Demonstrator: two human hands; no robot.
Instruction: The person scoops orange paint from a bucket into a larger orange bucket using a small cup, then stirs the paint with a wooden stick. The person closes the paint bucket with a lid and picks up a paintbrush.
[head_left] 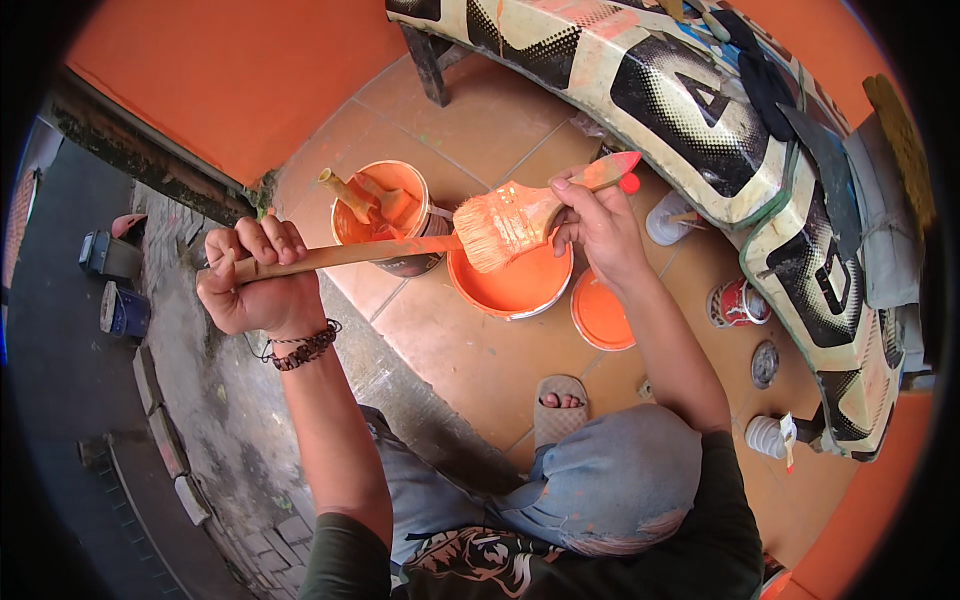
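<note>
My left hand (pixel 262 285) is closed around the end of a flat wooden stick (pixel 350 255), whose far end is coated in orange paint. In my right hand (pixel 600 225) is a wide paintbrush (pixel 497 225), gripped by its wooden handle with the bristles pointing left. Orange paint covers the bristles, and the stick's painted end meets them. Below the brush stands an open tub of orange paint (pixel 520 285). Just behind the stick is a paint bucket (pixel 425 190) with a wooden-handled tool (pixel 350 195) leaning inside it.
An orange round lid (pixel 602 312) lies right of the tub. A table with a patterned cover (pixel 690 120) bends along the far right, with cloths on top. Cups and a red-and-white can (pixel 738 303) stand on the tiled floor (pixel 450 360). Orange walls (pixel 240 80) rise behind.
</note>
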